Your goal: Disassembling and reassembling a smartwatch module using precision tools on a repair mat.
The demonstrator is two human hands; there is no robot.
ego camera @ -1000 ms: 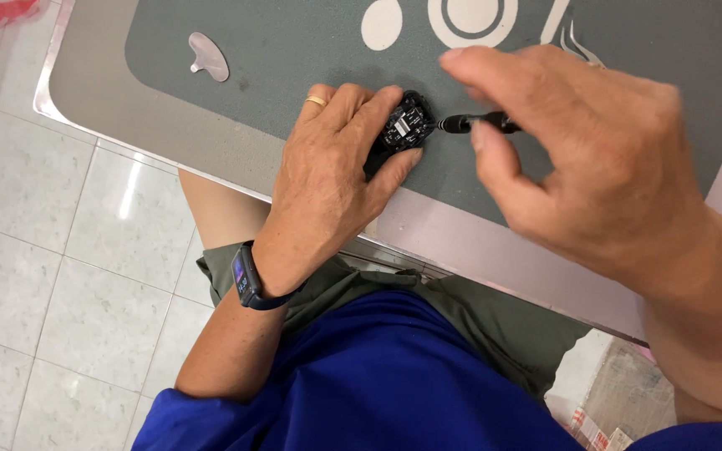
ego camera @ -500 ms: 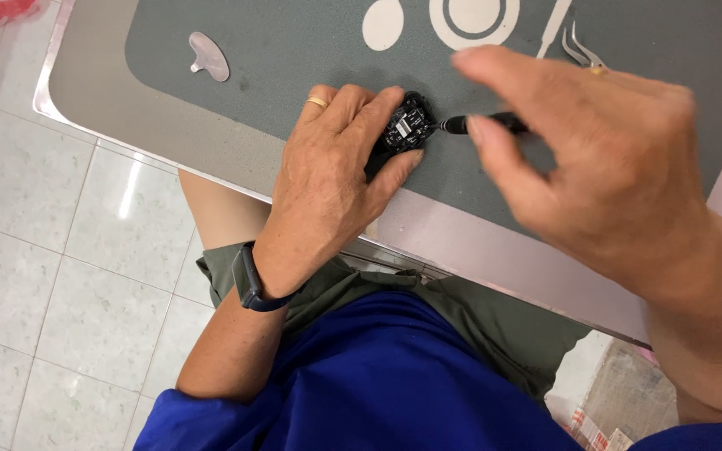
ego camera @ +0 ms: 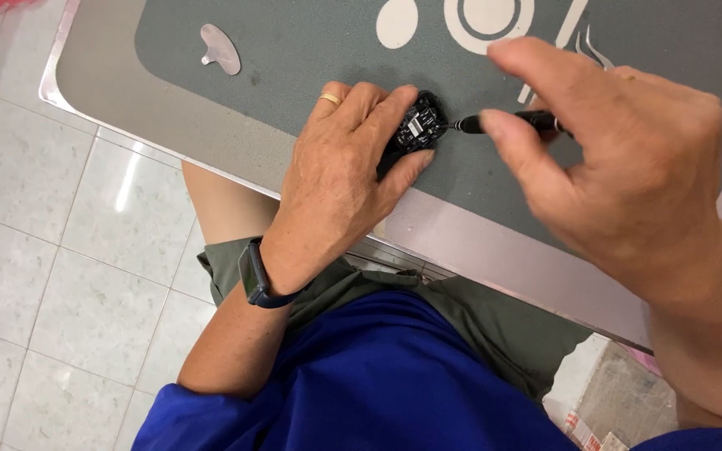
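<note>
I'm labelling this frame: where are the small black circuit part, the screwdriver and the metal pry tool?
small black circuit part [ego camera: 418, 127], head view, on its exposed board face.
screwdriver [ego camera: 503, 124], head view, on the black shaft near the tip.
metal pry tool [ego camera: 221, 48], head view, on its flat rounded blade.

- You sit at a small repair bench: grey work mat [ego camera: 294, 50] on a metal-edged table [ego camera: 478, 242].
- Metal pry tool [ego camera: 221, 48] far left, tweezers [ego camera: 588, 48] far right; tiled floor [ego camera: 60, 276] below.
</note>
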